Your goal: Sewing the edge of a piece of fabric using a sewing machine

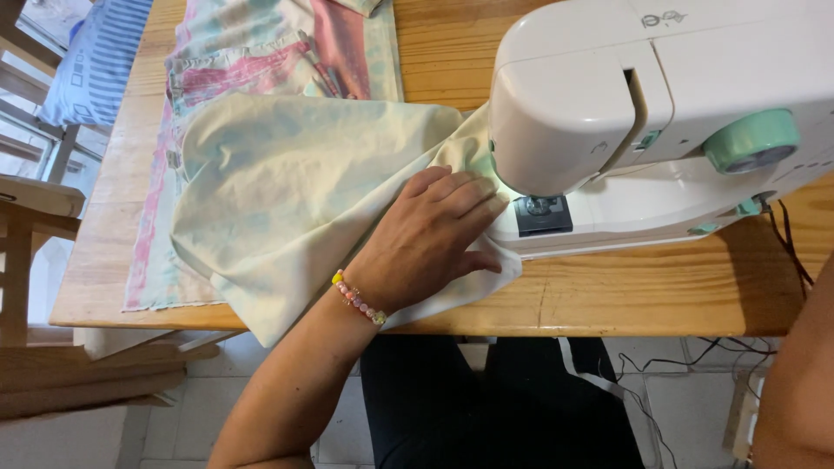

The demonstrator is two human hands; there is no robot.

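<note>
Pressing flat and open on the cloth (295, 191), gripping nothing, the left hand (426, 239) has fingertips (486, 207) near the sewing machine (643, 104) needle; a slip risks a prick.

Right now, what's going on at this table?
A person sits at a wooden table with a white sewing machine. Their left hand lies flat, fingers spread, on a pale yellowish cloth, pressing it down just beside the machine's lit needle area. A beaded bracelet is on that wrist. Only part of the right arm shows at the picture's edge; its hand is out of view. More pink and pale green fabric lies further back on the table.
</note>
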